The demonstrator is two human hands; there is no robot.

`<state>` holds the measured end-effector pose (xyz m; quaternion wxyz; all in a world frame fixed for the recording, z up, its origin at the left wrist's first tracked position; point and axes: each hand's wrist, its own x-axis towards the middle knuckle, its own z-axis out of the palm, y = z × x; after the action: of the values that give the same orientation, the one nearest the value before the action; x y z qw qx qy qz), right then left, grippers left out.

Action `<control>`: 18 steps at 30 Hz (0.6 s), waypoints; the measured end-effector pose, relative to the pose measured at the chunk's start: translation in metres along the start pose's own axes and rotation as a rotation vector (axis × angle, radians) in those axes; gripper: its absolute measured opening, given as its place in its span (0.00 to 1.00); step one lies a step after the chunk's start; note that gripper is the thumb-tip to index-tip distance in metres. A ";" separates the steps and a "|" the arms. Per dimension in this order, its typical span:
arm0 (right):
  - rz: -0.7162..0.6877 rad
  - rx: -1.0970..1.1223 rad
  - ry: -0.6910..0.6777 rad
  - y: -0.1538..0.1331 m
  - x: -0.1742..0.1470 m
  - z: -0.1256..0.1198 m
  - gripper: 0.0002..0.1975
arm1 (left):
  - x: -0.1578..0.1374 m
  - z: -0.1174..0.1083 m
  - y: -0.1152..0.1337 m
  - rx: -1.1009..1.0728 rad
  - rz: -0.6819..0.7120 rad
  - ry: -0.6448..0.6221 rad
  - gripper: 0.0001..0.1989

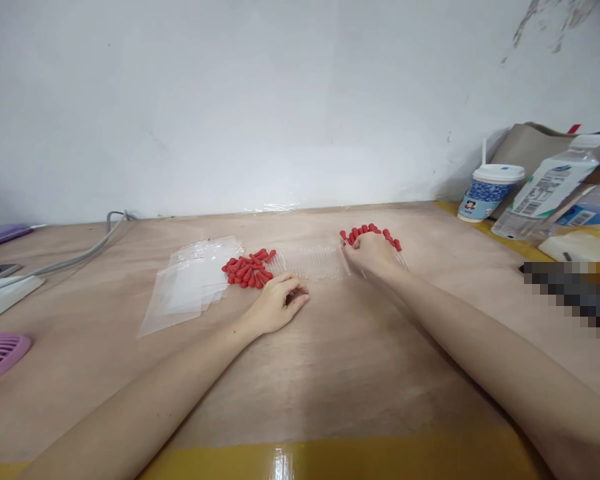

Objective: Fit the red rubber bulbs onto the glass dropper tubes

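My left hand (281, 303) rests on the table with its fingers loosely curled, a gap between thumb and fingers and nothing visible in it. Just behind it lies a pile of red rubber bulbs (247, 270). A row of clear thin tubes (313, 261) lies between the bulbs and my right hand. My right hand (373, 253) is closed in a pinch on a dropper (347, 260), whose clear tube shows below the fingers. Around and behind that hand are several droppers with red bulbs (364, 230), partly hidden by it.
Clear plastic bags (190, 280) lie stacked left of the bulbs. A grey cable (87, 253) and a pink slatted object (3, 357) are at the left. On the right stand a paper cup (490, 193), a plastic bottle (550, 183) and a grey bag (523, 150). A wall rises behind the table.
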<state>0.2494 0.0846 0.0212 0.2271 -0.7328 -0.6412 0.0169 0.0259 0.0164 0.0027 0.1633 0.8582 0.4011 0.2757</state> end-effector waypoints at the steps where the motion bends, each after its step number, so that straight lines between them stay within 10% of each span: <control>1: 0.005 -0.025 -0.001 -0.002 -0.001 0.003 0.16 | 0.000 0.000 0.000 -0.003 0.000 -0.003 0.05; 18: -0.098 -0.174 -0.151 -0.012 -0.010 0.010 0.19 | 0.000 0.001 0.000 0.016 0.005 -0.002 0.05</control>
<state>0.2335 0.0792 0.0134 0.1143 -0.7142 -0.6906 0.0051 0.0266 0.0162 0.0020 0.1560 0.8609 0.4009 0.2718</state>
